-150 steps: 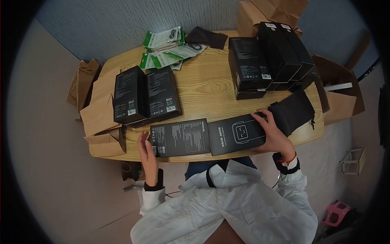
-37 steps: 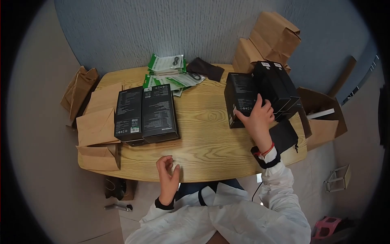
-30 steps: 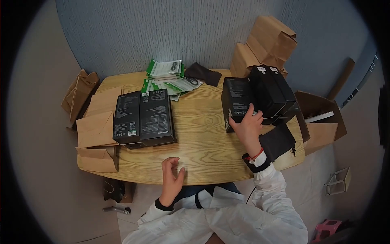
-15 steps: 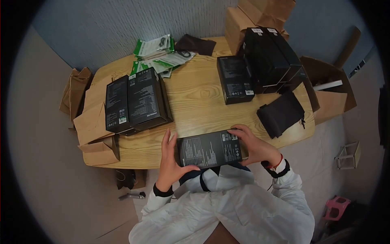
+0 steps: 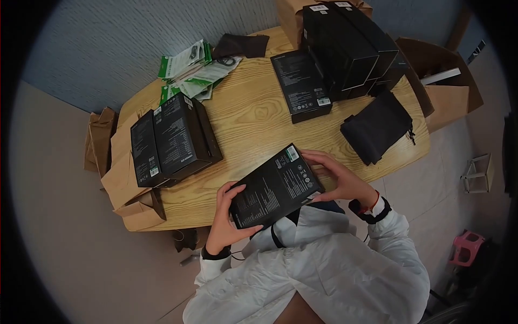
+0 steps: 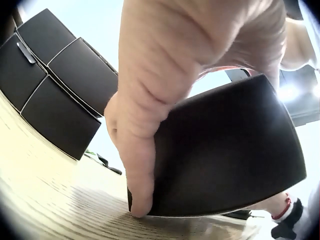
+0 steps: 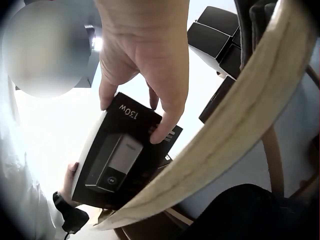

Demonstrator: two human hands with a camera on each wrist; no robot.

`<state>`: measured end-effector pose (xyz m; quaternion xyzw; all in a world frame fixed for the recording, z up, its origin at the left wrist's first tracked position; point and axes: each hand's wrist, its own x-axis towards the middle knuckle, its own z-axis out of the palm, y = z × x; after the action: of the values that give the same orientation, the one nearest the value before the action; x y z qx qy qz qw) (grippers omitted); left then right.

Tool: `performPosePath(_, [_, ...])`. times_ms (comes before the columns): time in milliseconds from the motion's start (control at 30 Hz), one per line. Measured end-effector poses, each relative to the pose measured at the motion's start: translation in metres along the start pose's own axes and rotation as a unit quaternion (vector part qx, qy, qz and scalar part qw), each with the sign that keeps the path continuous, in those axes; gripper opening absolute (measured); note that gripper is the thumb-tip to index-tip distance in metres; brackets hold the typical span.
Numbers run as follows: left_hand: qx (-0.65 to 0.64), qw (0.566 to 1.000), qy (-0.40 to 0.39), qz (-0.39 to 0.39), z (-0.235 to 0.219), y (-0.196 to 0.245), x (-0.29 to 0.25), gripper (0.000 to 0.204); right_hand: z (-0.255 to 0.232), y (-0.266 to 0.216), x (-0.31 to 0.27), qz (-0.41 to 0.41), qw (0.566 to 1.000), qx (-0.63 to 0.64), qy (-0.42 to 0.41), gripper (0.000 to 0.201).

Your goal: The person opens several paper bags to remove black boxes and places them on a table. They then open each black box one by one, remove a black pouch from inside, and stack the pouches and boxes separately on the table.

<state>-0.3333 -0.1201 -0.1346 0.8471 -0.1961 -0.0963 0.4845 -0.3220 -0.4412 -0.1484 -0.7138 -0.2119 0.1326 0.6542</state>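
Close to the table's front edge, both hands hold a black printed retail box (image 5: 275,189), set at a slant with its right end farther back. My left hand (image 5: 224,224) grips the left end, thumb along the near edge and fingers over the far side. On the other end, my right hand (image 5: 345,181) has its thumb at the near corner and its fingers behind the far edge. The left wrist view shows the plain end of the box (image 6: 230,150) low over the wood. A device picture and "130W" appear on the box (image 7: 120,155) in the right wrist view.
Matching black boxes (image 5: 175,135) stand at left beside flat brown paper bags (image 5: 121,164). More boxes (image 5: 345,54) are stacked back right, with a lone box (image 5: 302,89) beside them. A black drawstring pouch (image 5: 377,127) lies at right; green-and-white cable packets (image 5: 189,70) lie at the back.
The right hand has taken a box off the right-hand pile and brought it to the front edge, where the left hand took hold too. Since half a second ago the box has turned counterclockwise.
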Motion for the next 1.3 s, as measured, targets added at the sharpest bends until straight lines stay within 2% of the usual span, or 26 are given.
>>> performPosePath(133, [-0.122,0.992,-0.005,-0.025,0.002,-0.010,0.000,0.088,0.002,0.001,0.003,-0.044,0.997,0.059,0.038,0.074])
performPosePath(200, [-0.104,0.995,0.001,-0.007,0.002,-0.012,0.000,0.088,0.004,-0.005,0.004,-0.025,0.989,0.137,0.040,0.066])
performPosePath(267, [-0.036,0.998,0.015,0.038,0.004,-0.013,0.001,0.088,0.005,-0.004,0.003,-0.031,0.989,0.141,0.038,0.063])
performPosePath(333, [-0.006,0.998,0.034,0.045,0.008,-0.020,-0.001,0.089,0.007,-0.003,0.001,-0.037,0.988,0.144,0.036,0.060])
performPosePath(400, [0.014,0.996,0.065,0.051,0.012,-0.021,-0.004,0.090,0.009,-0.001,-0.004,0.020,0.976,0.213,0.046,0.056])
performPosePath(433, [0.018,0.997,0.060,0.050,0.013,-0.021,-0.006,0.090,0.008,0.002,-0.006,0.018,0.974,0.219,0.049,0.056])
performPosePath(500, [0.088,0.993,0.061,0.055,0.016,-0.022,-0.011,0.088,0.005,0.006,-0.010,0.082,0.968,0.234,0.045,0.053])
performPosePath(533, [0.090,0.993,0.057,0.056,0.017,-0.024,-0.014,0.088,0.005,0.008,-0.012,0.080,0.967,0.237,0.048,0.053])
performPosePath(600, [0.144,0.982,0.067,0.100,0.019,-0.023,-0.015,0.085,0.005,0.012,-0.015,0.089,0.968,0.227,0.065,0.048])
performPosePath(667, [0.166,0.978,0.067,0.109,0.018,-0.012,-0.013,0.081,0.000,0.020,-0.015,0.093,0.968,0.222,0.065,0.047])
performPosePath(733, [0.223,0.961,0.034,0.162,0.016,-0.005,-0.011,0.077,-0.006,0.029,-0.014,0.095,0.971,0.214,0.059,0.045])
performPosePath(1033, [0.216,0.965,0.022,0.144,0.017,-0.005,-0.003,0.074,-0.014,0.031,-0.010,0.105,0.973,0.204,0.037,0.052])
performPosePath(1100, [0.206,0.970,0.011,0.127,0.017,-0.005,-0.004,0.077,-0.013,0.023,-0.009,0.132,0.980,0.148,0.034,0.056])
performPosePath(1233, [0.185,0.978,-0.029,0.092,0.015,0.000,-0.002,0.084,-0.008,0.007,-0.006,0.134,0.986,0.085,0.042,0.059])
performPosePath(1300, [0.168,0.981,-0.034,0.085,0.012,0.003,-0.001,0.086,-0.008,0.004,-0.002,0.154,0.988,0.001,0.023,0.062])
